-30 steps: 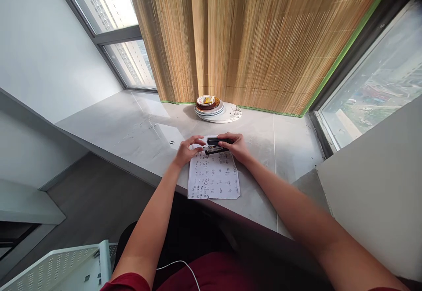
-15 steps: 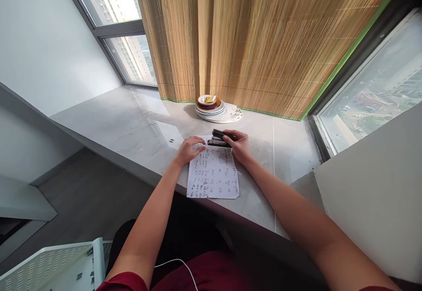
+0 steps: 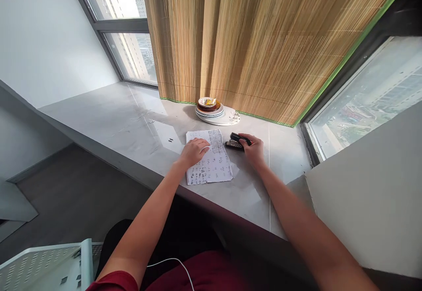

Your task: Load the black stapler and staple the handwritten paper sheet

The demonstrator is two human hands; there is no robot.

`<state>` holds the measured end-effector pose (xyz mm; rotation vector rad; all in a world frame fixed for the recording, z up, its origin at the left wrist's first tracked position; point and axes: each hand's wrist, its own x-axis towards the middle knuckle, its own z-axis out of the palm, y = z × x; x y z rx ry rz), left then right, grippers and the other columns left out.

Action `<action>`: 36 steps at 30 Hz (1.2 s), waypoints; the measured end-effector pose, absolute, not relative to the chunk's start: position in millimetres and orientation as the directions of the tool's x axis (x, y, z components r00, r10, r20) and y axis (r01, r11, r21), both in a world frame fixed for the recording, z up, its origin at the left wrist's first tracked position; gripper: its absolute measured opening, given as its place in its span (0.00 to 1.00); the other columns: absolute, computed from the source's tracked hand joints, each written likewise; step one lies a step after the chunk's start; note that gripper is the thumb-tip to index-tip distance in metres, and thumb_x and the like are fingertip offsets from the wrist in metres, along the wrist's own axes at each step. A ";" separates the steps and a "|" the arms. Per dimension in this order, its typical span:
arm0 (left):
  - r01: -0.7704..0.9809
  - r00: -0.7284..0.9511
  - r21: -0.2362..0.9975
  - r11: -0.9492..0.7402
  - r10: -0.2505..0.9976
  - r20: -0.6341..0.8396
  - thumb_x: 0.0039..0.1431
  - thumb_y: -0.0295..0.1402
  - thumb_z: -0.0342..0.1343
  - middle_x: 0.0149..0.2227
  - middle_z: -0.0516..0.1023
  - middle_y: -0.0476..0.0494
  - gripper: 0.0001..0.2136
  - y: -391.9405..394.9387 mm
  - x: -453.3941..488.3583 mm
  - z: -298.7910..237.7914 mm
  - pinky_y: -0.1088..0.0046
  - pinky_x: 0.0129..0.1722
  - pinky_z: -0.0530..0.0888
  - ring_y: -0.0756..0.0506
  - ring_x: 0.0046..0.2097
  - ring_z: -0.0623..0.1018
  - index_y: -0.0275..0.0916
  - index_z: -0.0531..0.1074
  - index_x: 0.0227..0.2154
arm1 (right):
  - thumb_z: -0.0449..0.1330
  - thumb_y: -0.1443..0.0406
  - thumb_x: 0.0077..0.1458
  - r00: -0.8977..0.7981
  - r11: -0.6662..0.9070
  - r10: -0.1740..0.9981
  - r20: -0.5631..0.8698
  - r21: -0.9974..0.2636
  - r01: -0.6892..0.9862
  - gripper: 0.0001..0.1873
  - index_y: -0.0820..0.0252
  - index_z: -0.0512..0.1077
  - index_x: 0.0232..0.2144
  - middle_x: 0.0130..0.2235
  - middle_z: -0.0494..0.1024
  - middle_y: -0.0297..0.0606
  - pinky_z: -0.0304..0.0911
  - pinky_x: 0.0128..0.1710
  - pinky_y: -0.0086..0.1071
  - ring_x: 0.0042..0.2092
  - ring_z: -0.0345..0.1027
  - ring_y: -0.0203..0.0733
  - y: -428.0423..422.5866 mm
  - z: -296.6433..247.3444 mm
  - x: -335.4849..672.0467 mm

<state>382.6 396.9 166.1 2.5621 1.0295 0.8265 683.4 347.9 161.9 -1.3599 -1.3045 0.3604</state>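
Observation:
A handwritten sheet of white paper (image 3: 214,168) lies on the grey stone ledge. My left hand (image 3: 193,154) rests over the sheet's left half, fingers extended toward the right and thumb apart from them. To the right of the sheet, my right hand (image 3: 254,148) grips a black stapler (image 3: 233,144) around its back end. The stapler's jaws point left, just beside the paper's right edge. Part of the writing is covered by my left hand.
A stack of plates and small dishes (image 3: 209,110) stands at the back against the bamboo blind (image 3: 231,40). Two small dark bits (image 3: 170,140) lie left of the paper. A pale perforated chair or rack (image 3: 49,260) is at lower left, and a white cable (image 3: 178,260) crosses my lap.
The stapler in my right hand has moved right, from over the paper's top to beside it. My left hand now lies farther over the sheet, whose upper part is uncovered.

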 end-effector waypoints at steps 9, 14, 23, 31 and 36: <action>0.606 0.718 0.315 -0.730 0.673 0.179 0.61 0.57 0.61 0.69 0.67 0.32 0.33 428.9 412.9 169.3 0.44 0.70 0.55 0.28 0.70 0.64 0.42 0.71 0.63 | 0.57 0.62 0.65 -0.030 0.356 0.841 0.540 -0.511 0.782 0.21 0.49 0.76 0.59 0.49 0.78 0.43 0.64 0.56 0.52 0.53 0.72 0.54 359.7 159.1 678.9; 0.591 0.719 0.341 -0.731 0.669 0.187 0.66 0.52 0.57 0.72 0.63 0.38 0.29 430.1 412.4 163.9 0.42 0.73 0.48 0.30 0.74 0.58 0.48 0.67 0.66 | 0.56 0.64 0.67 -0.110 0.426 0.818 0.565 -0.464 0.777 0.19 0.48 0.78 0.56 0.47 0.80 0.41 0.63 0.52 0.48 0.51 0.74 0.51 352.9 161.9 676.8; 0.334 0.798 0.498 -0.800 0.521 0.302 0.63 0.47 0.64 0.67 0.72 0.43 0.24 426.1 407.5 168.3 0.51 0.72 0.59 0.34 0.70 0.67 0.49 0.76 0.60 | 0.53 0.63 0.69 -0.190 0.469 0.808 0.557 -0.414 0.781 0.20 0.50 0.76 0.58 0.47 0.79 0.42 0.62 0.51 0.46 0.50 0.73 0.51 348.8 167.1 674.5; 0.213 0.891 0.571 -0.792 0.397 0.219 0.61 0.40 0.68 0.69 0.69 0.47 0.21 420.2 397.7 180.3 0.46 0.74 0.57 0.34 0.72 0.65 0.56 0.79 0.57 | 0.52 0.62 0.71 -0.217 0.495 0.794 0.568 -0.397 0.773 0.20 0.51 0.76 0.58 0.48 0.79 0.43 0.62 0.50 0.46 0.49 0.73 0.51 346.5 167.6 673.5; 0.224 0.901 0.551 -0.804 0.387 0.198 0.61 0.43 0.68 0.73 0.62 0.53 0.24 417.7 402.7 173.5 0.45 0.75 0.54 0.33 0.74 0.60 0.62 0.76 0.60 | 0.50 0.60 0.73 -0.238 0.495 0.799 0.552 -0.378 0.783 0.21 0.50 0.74 0.61 0.50 0.79 0.43 0.62 0.52 0.46 0.50 0.72 0.51 345.7 169.3 665.5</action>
